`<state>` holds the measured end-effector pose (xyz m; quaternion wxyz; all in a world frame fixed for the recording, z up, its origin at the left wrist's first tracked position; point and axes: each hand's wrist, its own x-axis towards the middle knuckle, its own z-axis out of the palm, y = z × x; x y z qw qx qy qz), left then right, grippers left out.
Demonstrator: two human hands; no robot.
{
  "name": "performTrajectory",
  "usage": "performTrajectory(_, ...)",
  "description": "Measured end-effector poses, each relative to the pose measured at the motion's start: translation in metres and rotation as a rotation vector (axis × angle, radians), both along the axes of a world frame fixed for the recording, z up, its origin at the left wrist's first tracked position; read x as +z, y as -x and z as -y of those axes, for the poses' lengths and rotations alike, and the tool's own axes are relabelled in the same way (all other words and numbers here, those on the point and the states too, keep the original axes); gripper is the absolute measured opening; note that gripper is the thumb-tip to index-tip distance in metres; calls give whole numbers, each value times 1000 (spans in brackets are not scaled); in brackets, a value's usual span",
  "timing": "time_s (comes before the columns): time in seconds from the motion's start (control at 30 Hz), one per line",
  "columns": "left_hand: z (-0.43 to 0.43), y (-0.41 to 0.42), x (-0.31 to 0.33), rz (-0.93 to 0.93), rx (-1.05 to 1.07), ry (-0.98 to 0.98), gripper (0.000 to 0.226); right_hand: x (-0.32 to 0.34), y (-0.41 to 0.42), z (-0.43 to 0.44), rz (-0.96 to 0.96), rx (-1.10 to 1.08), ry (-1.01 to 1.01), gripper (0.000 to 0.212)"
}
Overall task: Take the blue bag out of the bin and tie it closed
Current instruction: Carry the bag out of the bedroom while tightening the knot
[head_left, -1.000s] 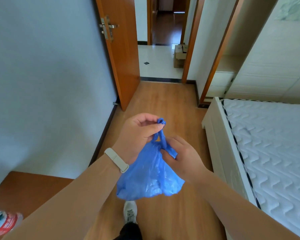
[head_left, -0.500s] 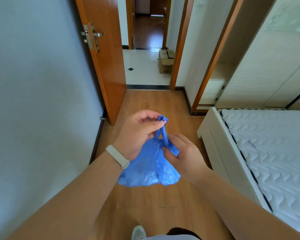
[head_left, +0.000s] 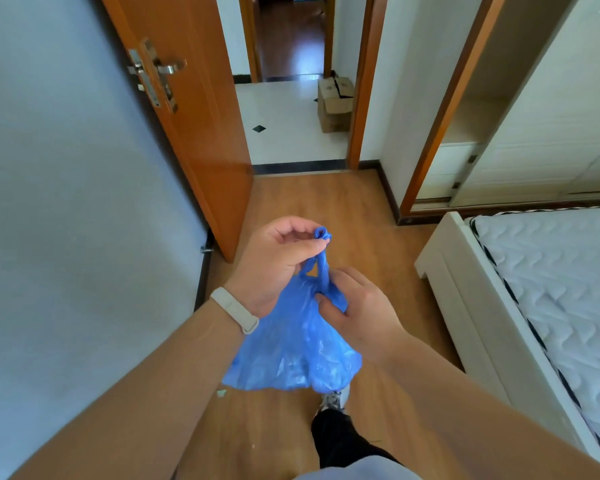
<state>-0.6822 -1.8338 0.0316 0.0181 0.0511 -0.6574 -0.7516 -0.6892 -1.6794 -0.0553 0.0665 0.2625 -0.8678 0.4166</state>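
A thin blue plastic bag [head_left: 293, 355] hangs in front of me above the wooden floor, bulging at the bottom. My left hand [head_left: 274, 261], with a white band on its wrist, pinches the twisted handle ends at the top of the bag. Just below and to the right, my right hand [head_left: 357, 306] grips the gathered neck of the bag. No bin is in view.
An open orange wooden door [head_left: 194, 109] stands ahead on the left against a pale wall. A cardboard box [head_left: 335, 103] sits on white tiles beyond the doorway. A white bed [head_left: 534, 289] fills the right side. My shoe [head_left: 331, 400] and dark trouser leg show below the bag.
The view has shifted as I walk toward the doorway, and the door and box look nearer. Both hands keep their hold on the bag's top and neck. My foot has come forward under the bag.
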Motion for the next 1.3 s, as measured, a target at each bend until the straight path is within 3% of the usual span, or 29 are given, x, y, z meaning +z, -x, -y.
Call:
performTrajectory(0.37,-4,202,-4,94,-19,-39,14,-10,195,2,126,17,64,20)
performTrajectory(0.47,-6,245,3,71,-34,-7,13,-1,241,2,138,9,51,28)
performTrajectory(0.67,-2,313,21,31,-55,37,14,11,310,6,109,-48,69,22)
performTrajectory(0.8,17,357,16,33,-54,46,14,11,350,21,4,-97,-28,29)
performTrajectory(1.3,133,583,0,31,-244,-196,16,10,543,127,-5,-269,-84,28)
